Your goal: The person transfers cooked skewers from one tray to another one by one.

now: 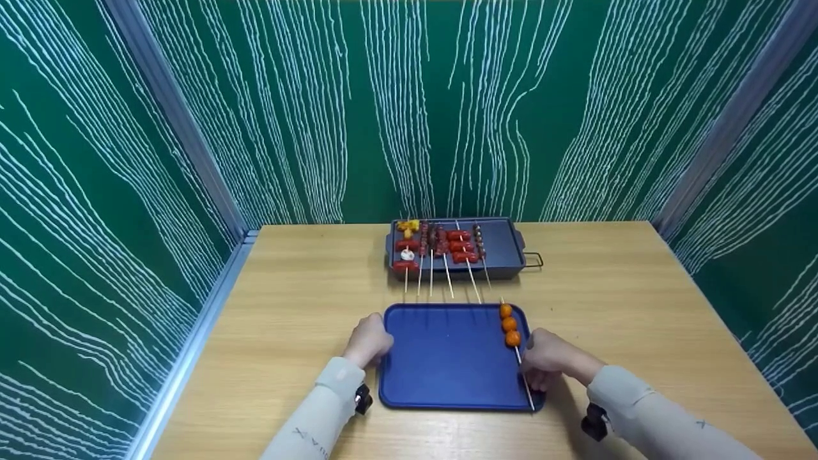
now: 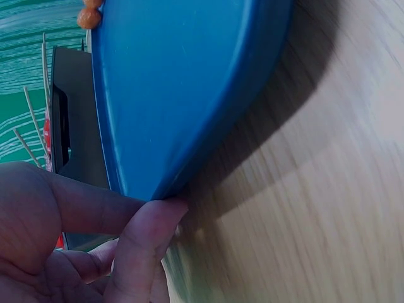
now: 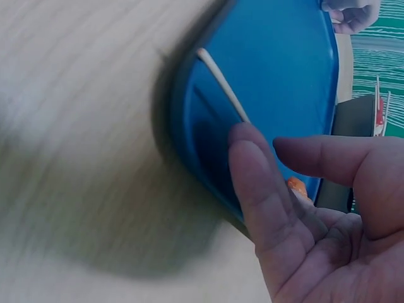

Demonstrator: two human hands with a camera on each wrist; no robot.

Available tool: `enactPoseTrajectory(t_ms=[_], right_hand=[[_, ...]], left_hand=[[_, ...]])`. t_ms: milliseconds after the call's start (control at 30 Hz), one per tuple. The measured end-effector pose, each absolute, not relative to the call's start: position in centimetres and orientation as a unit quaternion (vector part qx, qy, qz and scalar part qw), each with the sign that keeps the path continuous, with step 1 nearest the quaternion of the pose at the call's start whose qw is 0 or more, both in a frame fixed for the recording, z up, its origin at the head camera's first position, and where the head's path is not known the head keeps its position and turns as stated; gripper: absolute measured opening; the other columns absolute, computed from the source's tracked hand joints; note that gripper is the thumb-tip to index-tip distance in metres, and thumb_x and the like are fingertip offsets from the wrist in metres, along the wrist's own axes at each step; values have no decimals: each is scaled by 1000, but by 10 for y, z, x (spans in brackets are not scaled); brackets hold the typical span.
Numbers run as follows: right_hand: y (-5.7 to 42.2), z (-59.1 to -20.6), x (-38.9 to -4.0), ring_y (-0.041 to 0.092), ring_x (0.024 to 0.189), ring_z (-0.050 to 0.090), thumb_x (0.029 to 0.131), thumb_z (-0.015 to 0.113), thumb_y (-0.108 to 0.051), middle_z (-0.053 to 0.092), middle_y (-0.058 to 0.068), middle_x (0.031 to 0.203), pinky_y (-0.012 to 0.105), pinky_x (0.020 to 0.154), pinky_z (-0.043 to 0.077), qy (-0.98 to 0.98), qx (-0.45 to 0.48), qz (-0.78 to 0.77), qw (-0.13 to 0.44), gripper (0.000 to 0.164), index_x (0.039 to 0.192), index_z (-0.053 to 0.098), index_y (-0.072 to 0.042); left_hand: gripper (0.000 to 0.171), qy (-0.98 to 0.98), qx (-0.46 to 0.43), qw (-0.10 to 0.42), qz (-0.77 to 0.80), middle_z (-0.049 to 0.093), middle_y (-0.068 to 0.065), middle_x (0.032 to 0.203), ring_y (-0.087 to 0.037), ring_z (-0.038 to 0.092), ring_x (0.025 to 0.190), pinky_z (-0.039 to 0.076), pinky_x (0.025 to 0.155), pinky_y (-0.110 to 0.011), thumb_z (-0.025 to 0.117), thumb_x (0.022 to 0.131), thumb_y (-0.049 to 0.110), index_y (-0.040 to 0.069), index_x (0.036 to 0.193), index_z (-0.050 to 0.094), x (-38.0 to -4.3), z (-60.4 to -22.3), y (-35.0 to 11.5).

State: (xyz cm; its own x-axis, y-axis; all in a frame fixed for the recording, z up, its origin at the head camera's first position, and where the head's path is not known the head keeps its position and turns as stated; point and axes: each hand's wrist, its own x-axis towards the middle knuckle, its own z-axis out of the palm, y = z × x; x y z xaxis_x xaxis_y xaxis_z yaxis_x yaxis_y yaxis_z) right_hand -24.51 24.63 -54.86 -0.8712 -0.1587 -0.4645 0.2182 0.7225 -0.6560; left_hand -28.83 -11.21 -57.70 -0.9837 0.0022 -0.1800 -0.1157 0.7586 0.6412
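A blue tray [image 1: 447, 358] lies on the table before me. Its left rim is pinched by my left hand [image 1: 370, 340], and the left wrist view shows thumb and finger meeting on that edge [image 2: 154, 197]. Along the tray's right side lies a skewer of orange balls [image 1: 509, 324], its bare stick [image 3: 224, 85] reaching past the near right corner. My right hand [image 1: 548, 359] is at the right rim beside this stick. In the right wrist view a gap shows between its thumb and fingers [image 3: 249, 170], with the fingertips right by the stick.
Behind the tray stands a dark grill pan [image 1: 501, 239] with a wire handle [image 1: 533, 259] on its right. Several skewers lie across it, among them red sausages [image 1: 461, 246] and yellow pieces [image 1: 408, 226]; their sticks overhang the near edge. Green patterned walls [image 1: 447, 128] enclose the wooden table [image 1: 307, 287].
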Motion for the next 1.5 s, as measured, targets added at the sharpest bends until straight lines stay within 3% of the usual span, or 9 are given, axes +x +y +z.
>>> enactPoseTrajectory(t_ms=[200, 533, 933, 1200, 1367, 1500], right_hand=[[248, -534, -254, 19, 52, 70, 89, 67, 3, 72, 10, 62, 36, 53, 66, 894, 10, -369, 254, 16, 75, 72, 4], [246, -504, -272, 23, 59, 73, 92, 64, 4, 74, 13, 69, 45, 60, 69, 892, 3, -392, 224, 9, 87, 72, 5], [243, -474, -300, 20, 63, 75, 100, 56, 2, 79, 16, 81, 37, 60, 69, 889, -1, -409, 206, 13, 99, 68, 6], [238, -464, -314, 16, 59, 72, 96, 62, 3, 75, 8, 72, 34, 57, 67, 881, -1, -435, 186, 6, 97, 68, 5], [236, -458, -321, 11, 57, 67, 98, 56, 3, 72, 4, 72, 27, 54, 63, 882, -9, -442, 164, 16, 100, 70, 9], [234, -458, -330, 9, 59, 66, 98, 60, 3, 76, 6, 82, 26, 56, 64, 878, 10, -456, 148, 9, 100, 68, 5]], left_hand=[[18, 934, -34, 88, 344, 68, -20, 85, -19, 54, 40, 44, 33, -28, 54, 85, -5, -4, 100, 65, -288, -576, -111], [18, 938, -28, 100, 330, 67, -17, 87, -26, 64, 59, 51, 44, -33, 55, 88, -5, -4, 102, 67, -288, -573, -112], [17, 934, -27, 93, 345, 66, -19, 88, -23, 60, 50, 47, 37, -29, 55, 86, -5, -3, 100, 65, -287, -572, -112], [18, 933, -32, 96, 344, 68, -20, 92, -23, 60, 51, 46, 36, -29, 55, 85, -6, -3, 100, 64, -289, -573, -111], [25, 933, -48, 110, 340, 68, -21, 98, -24, 61, 54, 46, 36, -29, 55, 88, -6, -5, 111, 66, -289, -571, -110], [30, 930, -63, 124, 342, 67, -21, 100, -23, 61, 54, 47, 35, -29, 54, 92, -5, -6, 120, 65, -290, -572, -109]])
